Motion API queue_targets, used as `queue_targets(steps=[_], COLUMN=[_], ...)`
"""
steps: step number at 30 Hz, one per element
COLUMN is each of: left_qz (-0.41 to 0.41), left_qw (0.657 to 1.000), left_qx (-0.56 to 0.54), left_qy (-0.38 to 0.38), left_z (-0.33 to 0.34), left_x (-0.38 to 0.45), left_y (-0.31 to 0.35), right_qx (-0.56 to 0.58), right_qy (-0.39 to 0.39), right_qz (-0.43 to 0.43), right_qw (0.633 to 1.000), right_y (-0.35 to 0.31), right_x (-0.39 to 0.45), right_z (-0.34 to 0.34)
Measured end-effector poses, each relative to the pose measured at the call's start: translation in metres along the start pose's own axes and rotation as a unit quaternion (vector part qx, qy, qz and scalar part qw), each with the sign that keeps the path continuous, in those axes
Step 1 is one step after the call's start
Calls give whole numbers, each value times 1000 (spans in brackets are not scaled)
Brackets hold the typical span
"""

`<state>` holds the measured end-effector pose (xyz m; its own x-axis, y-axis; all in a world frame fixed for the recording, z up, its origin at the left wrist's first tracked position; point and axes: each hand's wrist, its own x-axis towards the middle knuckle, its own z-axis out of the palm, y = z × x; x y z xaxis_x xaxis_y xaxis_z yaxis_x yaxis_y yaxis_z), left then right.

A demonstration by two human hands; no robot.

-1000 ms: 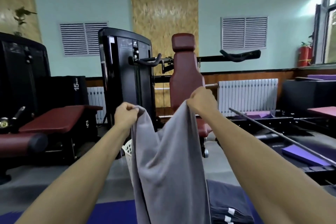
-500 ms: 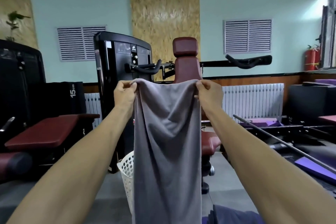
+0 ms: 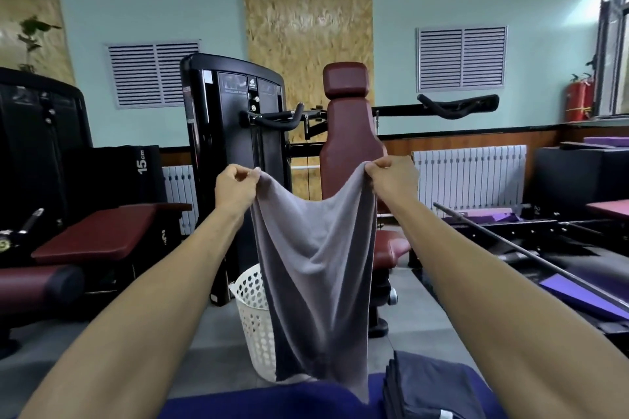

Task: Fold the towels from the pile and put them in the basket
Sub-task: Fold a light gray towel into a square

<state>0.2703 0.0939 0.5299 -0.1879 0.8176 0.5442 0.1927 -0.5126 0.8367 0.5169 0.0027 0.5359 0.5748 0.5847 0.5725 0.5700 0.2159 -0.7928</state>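
2 hands, left [image 3: 235, 185] & right [image 3: 393, 177], pinch grey towel [image 3: 316, 269]; hides basket [image 3: 253, 320] behind.

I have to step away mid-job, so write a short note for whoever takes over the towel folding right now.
Left hand and right hand each pinch a top corner of the grey towel, which hangs unfolded in the air, sagging between them.
White basket stands on the floor behind the towel; its contents can't be seen.
Dark towel pile lies at lower right on the blue mat.
Left: fold this towel, put it in the basket, then work through the pile.
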Motion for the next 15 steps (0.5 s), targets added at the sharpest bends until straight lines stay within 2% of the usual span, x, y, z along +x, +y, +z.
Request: queue_targets(steps=[3, 9, 15], left_qz=[-27, 33, 38], left_qw=[1000, 995, 994], left_qx=[11, 90, 30], left_qy=[-9, -32, -97], left_z=[-13, -45, -63], left_x=[-31, -113, -184], left_y=[3, 21, 9], right_qx=[-15, -45, -14], right_qy=[-8, 10, -36], right_qz=[29, -25, -49], right_qw=[999, 999, 998], right_y=[3, 8, 19], right_x=[-29, -105, -176], right_z=[-11, -47, -68])
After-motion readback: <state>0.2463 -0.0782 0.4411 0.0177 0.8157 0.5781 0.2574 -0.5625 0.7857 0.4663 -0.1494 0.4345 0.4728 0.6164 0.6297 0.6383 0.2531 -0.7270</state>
